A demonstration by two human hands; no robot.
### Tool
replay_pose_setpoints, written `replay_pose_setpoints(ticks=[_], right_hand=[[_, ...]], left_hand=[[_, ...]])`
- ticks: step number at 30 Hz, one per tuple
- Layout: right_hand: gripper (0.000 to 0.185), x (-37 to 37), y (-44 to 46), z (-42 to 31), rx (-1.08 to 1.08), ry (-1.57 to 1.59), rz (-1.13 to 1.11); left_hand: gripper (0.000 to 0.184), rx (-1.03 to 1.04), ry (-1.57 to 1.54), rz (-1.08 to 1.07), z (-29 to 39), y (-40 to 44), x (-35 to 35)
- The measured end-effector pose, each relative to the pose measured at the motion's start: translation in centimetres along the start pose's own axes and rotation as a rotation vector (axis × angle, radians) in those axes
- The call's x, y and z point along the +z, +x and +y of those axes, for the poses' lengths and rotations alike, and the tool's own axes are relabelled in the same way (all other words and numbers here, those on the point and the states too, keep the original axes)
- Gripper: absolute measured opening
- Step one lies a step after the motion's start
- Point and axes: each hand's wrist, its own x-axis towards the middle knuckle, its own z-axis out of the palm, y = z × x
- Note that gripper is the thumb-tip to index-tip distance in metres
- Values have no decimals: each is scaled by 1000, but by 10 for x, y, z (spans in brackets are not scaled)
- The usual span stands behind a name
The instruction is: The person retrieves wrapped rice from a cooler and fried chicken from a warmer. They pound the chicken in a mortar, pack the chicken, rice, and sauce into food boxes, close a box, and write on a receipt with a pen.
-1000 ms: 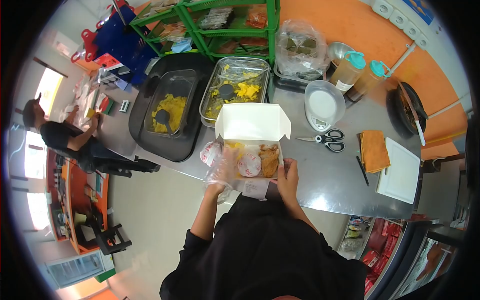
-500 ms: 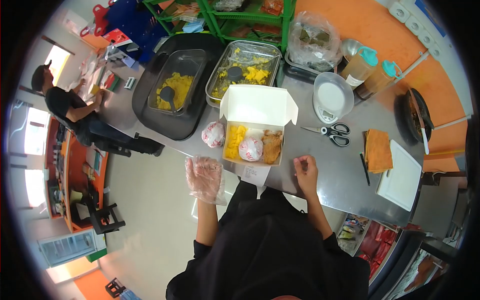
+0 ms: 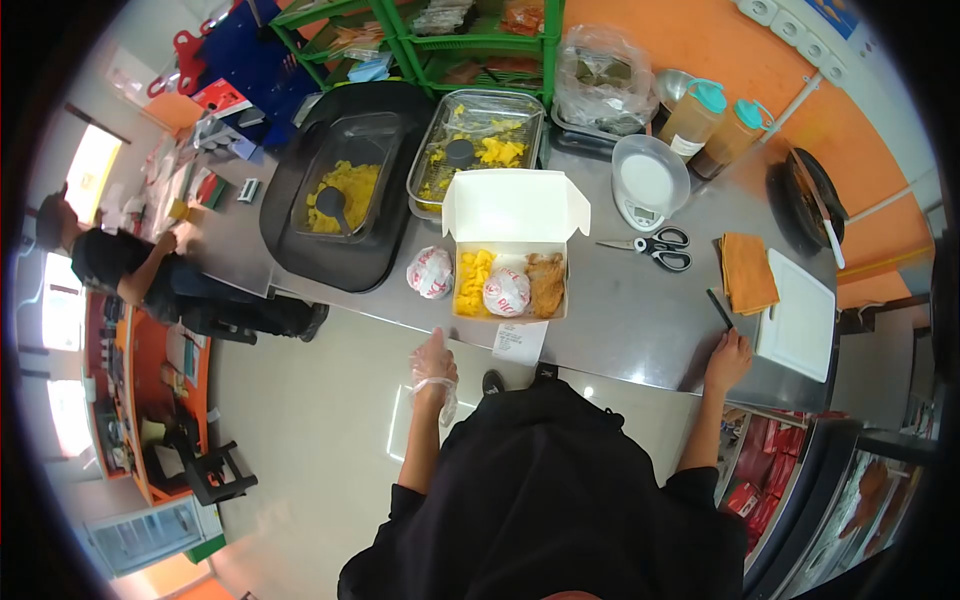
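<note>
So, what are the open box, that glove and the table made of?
The box looks like thin cardboard with a plain white inside, judging by its folded lid and flaps. The glove on the left hand seems to be flimsy clear plastic, as the hand shows through and it wrinkles at the wrist. The table is probably stainless steel: grey, smooth and shiny.

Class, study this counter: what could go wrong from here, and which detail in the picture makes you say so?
1. The receipt juts over the table's front edge; it might get snagged and pulled off.
2. The box stands open near that edge, so a knock might spill the food.
3. The scissors lie uncovered; a careless reach might nick the right hand.
</note>
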Motion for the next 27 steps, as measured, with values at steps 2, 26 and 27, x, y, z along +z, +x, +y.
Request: replay_pose_setpoints(ticks=[2,26,27], right_hand=[[25,-6,7,-4,-9,15,-33],[27,-56,-80,-212,-1040,988,-287],[27,-57,-78,-211,-1047,986,-291]], left_hand=[[38,89,641,19,17,-11,9],[39,781,799,-567,-21,60,55],[39,779,794,-562,-20,57,59]])
